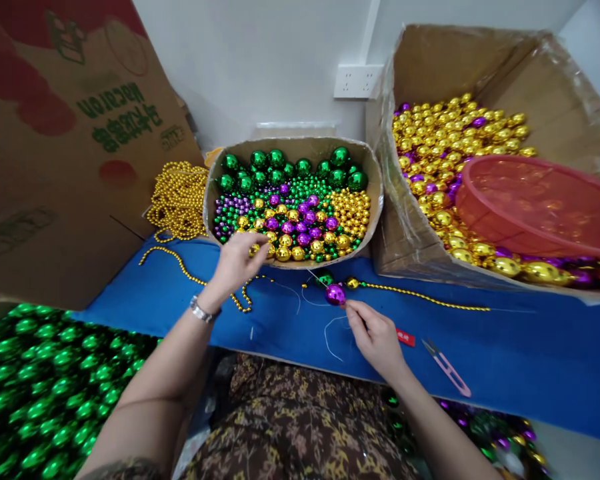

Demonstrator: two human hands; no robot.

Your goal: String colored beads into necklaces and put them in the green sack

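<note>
My left hand (pixel 239 261) reaches over the near rim of a round cardboard tray (pixel 375 200) of green, purple and gold beads, its fingers pinched on a gold bead (pixel 254 250). My right hand (pixel 375 333) rests on the blue table (pixel 530 353), fingers pinched at a purple bead (pixel 335 294) on a string. That bead sits beside a green bead (pixel 326 279) and a small gold one, followed by a strand of small gold beads (pixel 420 297) running right. A thin white thread (pixel 330 333) loops on the cloth near the hand.
A large cardboard box (pixel 415 227) of gold and purple balls with a red basin (pixel 535 207) stands at right. Thread snips (pixel 447 368) lie right of my right hand. A pile of gold bead strands (pixel 177 200) lies at left, green beads (pixel 40 387) below.
</note>
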